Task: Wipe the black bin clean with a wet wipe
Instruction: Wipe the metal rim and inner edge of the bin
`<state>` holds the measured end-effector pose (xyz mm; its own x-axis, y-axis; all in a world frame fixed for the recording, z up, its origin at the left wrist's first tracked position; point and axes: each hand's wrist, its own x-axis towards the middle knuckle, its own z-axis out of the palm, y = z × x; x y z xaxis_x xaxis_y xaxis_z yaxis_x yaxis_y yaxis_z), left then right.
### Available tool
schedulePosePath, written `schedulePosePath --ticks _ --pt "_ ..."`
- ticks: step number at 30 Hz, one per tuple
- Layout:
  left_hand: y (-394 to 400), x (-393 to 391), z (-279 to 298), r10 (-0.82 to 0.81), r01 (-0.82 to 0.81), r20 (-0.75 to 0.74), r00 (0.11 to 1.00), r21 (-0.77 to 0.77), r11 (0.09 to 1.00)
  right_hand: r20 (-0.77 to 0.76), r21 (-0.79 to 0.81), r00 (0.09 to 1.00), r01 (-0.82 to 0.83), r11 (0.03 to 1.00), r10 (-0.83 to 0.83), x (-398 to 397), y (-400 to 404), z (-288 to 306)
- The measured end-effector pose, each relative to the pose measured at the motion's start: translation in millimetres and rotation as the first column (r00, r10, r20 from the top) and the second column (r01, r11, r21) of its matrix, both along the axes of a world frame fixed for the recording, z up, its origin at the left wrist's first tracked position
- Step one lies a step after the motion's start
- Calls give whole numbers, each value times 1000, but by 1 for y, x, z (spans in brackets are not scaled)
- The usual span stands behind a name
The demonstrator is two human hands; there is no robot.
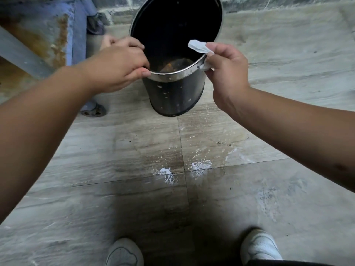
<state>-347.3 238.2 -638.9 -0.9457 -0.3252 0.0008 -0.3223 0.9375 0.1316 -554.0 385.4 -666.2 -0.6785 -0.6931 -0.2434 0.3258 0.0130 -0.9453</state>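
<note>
In the head view the black bin [173,87] stands upright on the tiled floor [134,189] at twelve o'clock, between both hands, lid [176,22] tipped back. The left hand [119,68] grips the metal rim [172,72] at nine o'clock; the right hand [226,72] pinches the wet wipe [198,47] against it at three o'clock. Nothing blocks the rim; something brownish lies inside, a blue frame [57,35] stands at ten o'clock.

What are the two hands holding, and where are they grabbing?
The left hand grips the black bin by its metal rim. The right hand pinches a white wet wipe against the rim's other side.
</note>
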Motion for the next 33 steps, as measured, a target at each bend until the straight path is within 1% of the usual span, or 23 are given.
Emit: schedulePosePath --ticks 3,9,12,14,16,19,23,26,29,31,33 --pt "10 -8 -2 38 -40 -23 999 -71 997 -4 20 999 34 999 -34 2 -4 1" --pt "47 -46 -14 233 -244 -88 969 -154 957 -10 57 998 66 996 -66 11 -4 3" --pt "64 -65 -16 346 -364 -128 929 -162 917 4 68 999 41 997 -42 22 -2 2" --pt "71 -75 -17 385 -405 -139 912 -172 898 12 102 1000 3 995 -4 38 1 -3" --pt "73 -80 -18 353 -373 -139 925 -170 912 25 160 999 -30 987 26 54 4 -13" --pt "64 -75 -19 245 -261 -122 962 -142 955 107 204 992 -91 975 70 67 13 -32" --pt "48 -63 -20 188 -197 -86 978 -123 973 166 350 985 -105 931 48 51 40 -77" --pt "34 -49 -19 120 -124 -115 986 -29 992 153 483 988 -56 874 -21 14 40 -105" --pt "24 -32 -16 63 -58 -152 986 35 998 135 528 988 -9 849 -73 -21 20 -117" --pt "20 -25 -17 32 -24 -184 982 45 999 100 557 992 11 830 -80 -33 7 -121" --pt "19 -20 -17 39 -26 -221 975 63 998 81 586 996 -12 810 -44 -30 -4 -123"
